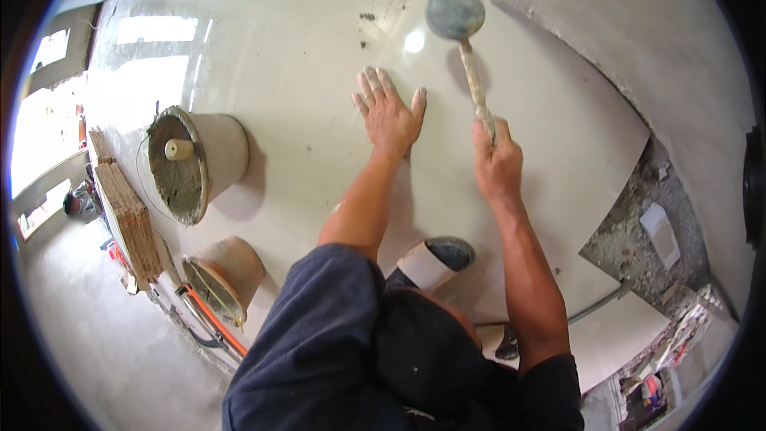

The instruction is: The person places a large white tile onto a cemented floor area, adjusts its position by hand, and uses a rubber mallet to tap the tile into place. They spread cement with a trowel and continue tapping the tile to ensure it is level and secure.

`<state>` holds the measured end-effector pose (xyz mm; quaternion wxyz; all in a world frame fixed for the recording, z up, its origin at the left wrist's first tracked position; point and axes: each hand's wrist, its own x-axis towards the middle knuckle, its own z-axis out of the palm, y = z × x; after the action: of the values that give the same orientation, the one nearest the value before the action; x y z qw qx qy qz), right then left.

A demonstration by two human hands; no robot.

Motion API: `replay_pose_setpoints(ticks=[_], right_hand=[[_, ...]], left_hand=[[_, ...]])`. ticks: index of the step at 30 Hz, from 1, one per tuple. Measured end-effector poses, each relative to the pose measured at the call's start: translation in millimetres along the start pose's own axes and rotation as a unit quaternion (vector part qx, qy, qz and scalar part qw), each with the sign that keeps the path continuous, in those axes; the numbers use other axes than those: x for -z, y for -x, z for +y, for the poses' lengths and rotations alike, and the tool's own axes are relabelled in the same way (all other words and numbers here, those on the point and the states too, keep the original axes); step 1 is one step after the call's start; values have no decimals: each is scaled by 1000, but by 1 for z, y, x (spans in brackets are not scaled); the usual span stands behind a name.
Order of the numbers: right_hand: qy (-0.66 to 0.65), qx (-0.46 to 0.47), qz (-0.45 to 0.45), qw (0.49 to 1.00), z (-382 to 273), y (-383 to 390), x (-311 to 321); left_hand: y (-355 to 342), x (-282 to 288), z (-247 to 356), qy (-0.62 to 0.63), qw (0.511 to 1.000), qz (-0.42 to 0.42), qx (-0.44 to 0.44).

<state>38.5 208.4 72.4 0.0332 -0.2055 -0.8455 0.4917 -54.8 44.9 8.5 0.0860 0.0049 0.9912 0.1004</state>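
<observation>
We spread our left hand [389, 118] wide on the glossy floor [311, 96]; our right hand [500, 161] gripped a mallet [456, 13] above that floor, rubble [630, 206] along its edge.

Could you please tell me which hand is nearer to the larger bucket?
The left hand: it is palm down on the pale floor, to the right of the larger bucket. The right hand, gripping the mallet, is farther right.

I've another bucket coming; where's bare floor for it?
Pale floor is mostly bare between left hand and large bucket, and between right hand and rubble strip. Crowded: the left side, with that bucket, a smaller bucket, orange tool and brown stack.
</observation>
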Motion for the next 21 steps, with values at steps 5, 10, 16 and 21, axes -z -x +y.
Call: replay_pose_setpoints(ticks=[5, 10, 16, 21], right_hand=[[132, -60, -73, 987, -8, -10, -8], [96, -45, -61, 992, -4, 0, -5], [45, 11, -2, 999, -8, 9, -3], [168, -125, -107, 972, -7, 5, -6]], left_hand=[[-3, 1, 2, -9, 1000, -3, 5], [-4, 4, 5, -9, 1000, -14, 24], [-4, 5, 10, -16, 998, -15, 52], [-6, 6, 10, -12, 997, -23, 76]])
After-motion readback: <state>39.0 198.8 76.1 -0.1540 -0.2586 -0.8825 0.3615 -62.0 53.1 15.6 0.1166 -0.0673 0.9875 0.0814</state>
